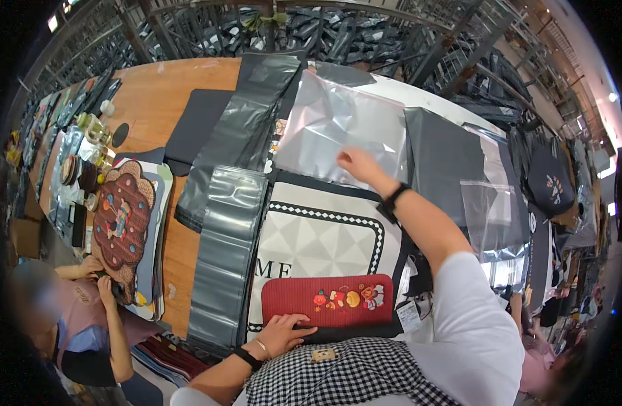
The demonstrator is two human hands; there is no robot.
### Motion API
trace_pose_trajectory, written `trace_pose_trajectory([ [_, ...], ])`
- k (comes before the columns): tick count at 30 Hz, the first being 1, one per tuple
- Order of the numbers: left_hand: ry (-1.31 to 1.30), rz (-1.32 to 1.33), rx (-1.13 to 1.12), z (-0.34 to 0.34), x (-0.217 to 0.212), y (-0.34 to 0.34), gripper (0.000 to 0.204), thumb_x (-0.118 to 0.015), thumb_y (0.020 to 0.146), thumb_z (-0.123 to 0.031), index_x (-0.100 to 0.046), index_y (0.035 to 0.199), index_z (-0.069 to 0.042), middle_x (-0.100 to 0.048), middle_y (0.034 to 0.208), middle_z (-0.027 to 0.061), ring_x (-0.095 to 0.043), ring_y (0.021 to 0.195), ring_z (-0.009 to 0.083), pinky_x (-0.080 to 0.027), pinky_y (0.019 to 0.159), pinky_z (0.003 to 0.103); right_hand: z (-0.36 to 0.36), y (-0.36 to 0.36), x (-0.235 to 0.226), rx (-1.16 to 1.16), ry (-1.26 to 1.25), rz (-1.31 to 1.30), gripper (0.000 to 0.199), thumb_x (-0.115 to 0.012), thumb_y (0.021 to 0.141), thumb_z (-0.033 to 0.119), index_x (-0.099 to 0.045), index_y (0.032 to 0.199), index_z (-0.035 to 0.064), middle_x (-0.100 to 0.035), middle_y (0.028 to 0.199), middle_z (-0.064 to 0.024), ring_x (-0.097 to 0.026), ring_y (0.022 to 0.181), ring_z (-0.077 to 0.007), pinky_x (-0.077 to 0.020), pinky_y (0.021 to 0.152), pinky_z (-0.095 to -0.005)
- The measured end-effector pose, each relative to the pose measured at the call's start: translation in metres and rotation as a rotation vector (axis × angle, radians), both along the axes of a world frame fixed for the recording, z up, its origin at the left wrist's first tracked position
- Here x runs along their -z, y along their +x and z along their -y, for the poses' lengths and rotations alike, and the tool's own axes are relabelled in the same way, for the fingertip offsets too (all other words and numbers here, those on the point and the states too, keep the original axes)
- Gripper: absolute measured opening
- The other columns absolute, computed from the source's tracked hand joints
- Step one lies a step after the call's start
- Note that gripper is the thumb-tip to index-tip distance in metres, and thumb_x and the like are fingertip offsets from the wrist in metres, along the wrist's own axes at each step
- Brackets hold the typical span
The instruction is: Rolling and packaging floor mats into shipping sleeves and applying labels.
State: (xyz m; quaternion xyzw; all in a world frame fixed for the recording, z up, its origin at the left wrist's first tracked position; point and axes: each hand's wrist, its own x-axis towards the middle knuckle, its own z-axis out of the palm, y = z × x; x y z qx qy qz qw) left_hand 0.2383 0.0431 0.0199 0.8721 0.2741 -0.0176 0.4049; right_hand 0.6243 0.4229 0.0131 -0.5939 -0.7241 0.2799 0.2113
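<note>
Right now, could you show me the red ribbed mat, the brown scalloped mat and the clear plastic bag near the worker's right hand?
Red ribbed mat (335,299), head view: its decorated middle.
Brown scalloped mat (124,224), head view: its decorated middle.
Clear plastic bag (345,120), head view: its crinkled middle.

head-worn fisheye looks down and forward across worktable (148,78); left hand (282,335), right hand (356,164) near.

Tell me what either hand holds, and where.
Cannot tell: the left hand rests on the red mat at its near edge; the right hand curls over the clear bag, any pinch hidden.
</note>
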Motion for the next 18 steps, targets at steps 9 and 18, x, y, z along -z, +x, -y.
trace_pose_trajectory([
  [9, -0.125, -0.024, -0.279, 0.002, 0.004, 0.011, 0.035, -0.075, 0.096, -0.042, -0.077, 0.13, -0.037, -0.06, 0.126, -0.0057, -0.061, 0.112, 0.013, -0.04, 0.095, 0.035, -0.092, -0.061, 0.093, -0.093, 0.018, 0.075, 0.027, -0.082, 0.088, 0.033, -0.077, 0.089, 0.0066, -0.073, 0.079, -0.0074, -0.069, 0.072, -0.0234, -0.0535, 0.068, -0.04],
  [18, -0.137, -0.057, -0.299, 0.003, -0.001, 0.003, 0.034, -0.074, 0.096, -0.041, -0.077, 0.13, -0.037, -0.06, 0.126, -0.005, -0.06, 0.112, 0.0131, -0.039, 0.095, 0.035, -0.106, -0.065, 0.1, 0.183, 0.149, -0.151, 0.022, -0.068, 0.099, 0.024, -0.077, 0.1, 0.0043, -0.074, 0.088, -0.014, -0.071, 0.082, -0.0271, -0.0545, 0.075, -0.0396],
])
